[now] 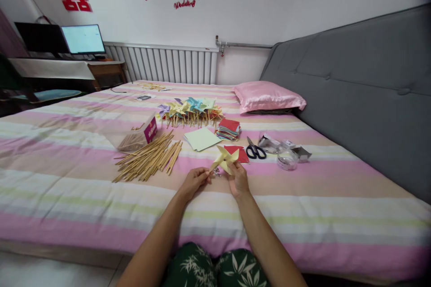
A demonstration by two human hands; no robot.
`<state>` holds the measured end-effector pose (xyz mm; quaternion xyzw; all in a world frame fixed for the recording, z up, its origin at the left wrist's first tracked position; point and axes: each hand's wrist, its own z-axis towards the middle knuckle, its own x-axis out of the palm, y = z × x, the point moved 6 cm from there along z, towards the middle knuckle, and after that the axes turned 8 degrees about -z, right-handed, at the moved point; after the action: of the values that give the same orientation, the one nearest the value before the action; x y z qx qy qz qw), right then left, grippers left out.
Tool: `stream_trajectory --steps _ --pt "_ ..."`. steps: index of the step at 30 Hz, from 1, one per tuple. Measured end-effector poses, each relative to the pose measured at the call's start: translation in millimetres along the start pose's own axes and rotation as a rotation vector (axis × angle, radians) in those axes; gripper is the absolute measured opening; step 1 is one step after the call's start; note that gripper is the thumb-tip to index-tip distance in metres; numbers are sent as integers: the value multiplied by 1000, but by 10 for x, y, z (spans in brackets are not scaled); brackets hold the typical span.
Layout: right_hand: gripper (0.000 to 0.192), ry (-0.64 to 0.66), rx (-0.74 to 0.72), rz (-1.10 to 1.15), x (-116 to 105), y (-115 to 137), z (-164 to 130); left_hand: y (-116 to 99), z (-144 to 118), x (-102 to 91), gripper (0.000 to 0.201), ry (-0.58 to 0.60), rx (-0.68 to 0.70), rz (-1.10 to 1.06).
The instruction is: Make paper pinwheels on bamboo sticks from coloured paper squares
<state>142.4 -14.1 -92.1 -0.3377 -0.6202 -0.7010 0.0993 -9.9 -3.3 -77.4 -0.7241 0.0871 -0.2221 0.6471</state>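
Reaching forward from the bottom of the view, both bare forearms stretched over the striped bed (67, 179) and met near its middle. The left hand (194, 181) lay low with its fingers curled inward, the fingertips pinched together at the lower left edge of a pale yellow paper pinwheel (226, 158); whether something small sat between those fingertips could not be told. The right hand (238, 178) stood just beside it, wrist slightly raised, its grip closed on the pinwheel from below, with the folded blades showing above the fingers. The pinwheel was held just above the bedcover, in front of a red paper square (239, 152) that lay flat behind it. Black scissors (255, 150) rested just to the right of that square, and a clear round container (287, 159) sat farther right. A spread of wooden sticks (150, 158) lay to the left of the hands, near an open box (136, 136). Farther back were a sheet of light green paper (202, 138), a stack of coloured paper (229, 129) and a row of finished pinwheels (190, 110).
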Motion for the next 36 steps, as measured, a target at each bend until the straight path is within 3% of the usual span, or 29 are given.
stream_trajectory --steps 14,29,36 --pt "21 -108 -13 7 -102 -41 54 -30 6 -67 32 -34 46 -119" --pt "19 -21 31 -76 -18 -45 10 -17 16 -89 30 -39 73 -138" --pt "21 91 64 -128 56 -83 -20 -18 14 -79 31 -36 68 -128"
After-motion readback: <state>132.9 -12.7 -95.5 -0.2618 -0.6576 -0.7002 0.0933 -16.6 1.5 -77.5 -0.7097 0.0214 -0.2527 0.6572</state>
